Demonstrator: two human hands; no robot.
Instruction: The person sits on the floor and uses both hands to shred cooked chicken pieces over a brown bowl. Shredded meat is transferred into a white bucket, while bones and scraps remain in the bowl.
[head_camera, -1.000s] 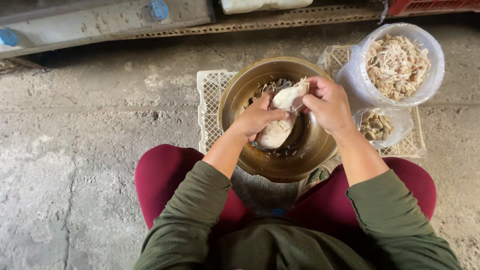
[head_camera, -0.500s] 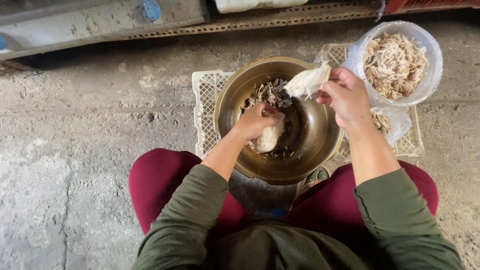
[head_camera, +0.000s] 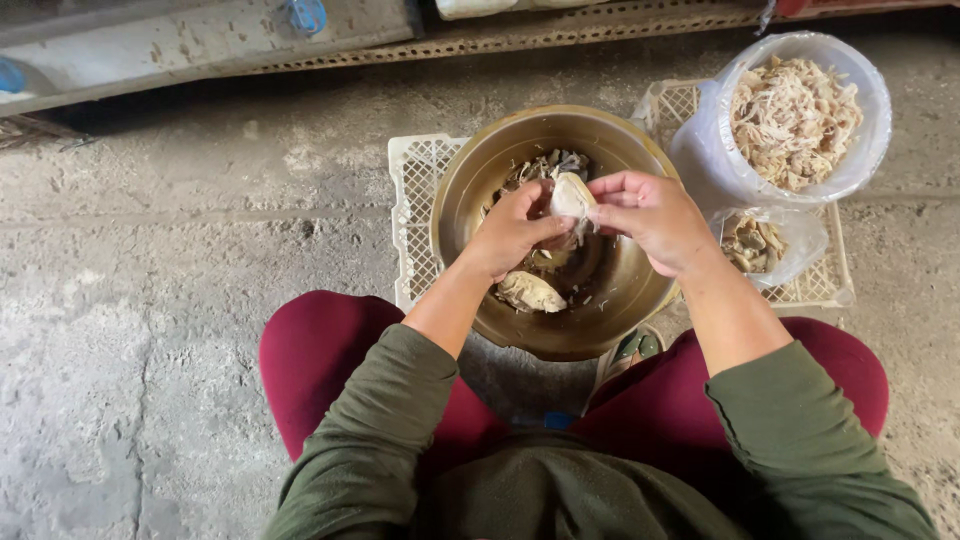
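**Both hands pinch a pale piece of meat over the metal bowl**

Where the two hands meet above the metal bowl (head_camera: 470, 190), the left hand (head_camera: 510, 235) and the right hand (head_camera: 655, 215) each close thumb and fingers on one pale piece of meat (head_camera: 572, 195), so that only its rounded top shows; the rest is hidden behind the fingers. A second pale piece (head_camera: 530, 292) lies free on the bowl's floor, near the left wrist. Dark scraps (head_camera: 545, 165) at the far side are too small to make out. The bowl sits on a white plastic crate (head_camera: 415, 200). To the right, a lined tub of shredded meat (head_camera: 795, 115) is partly cut off by the wrist's edge, and a small bag of scraps (head_camera: 760, 245) sits below it.
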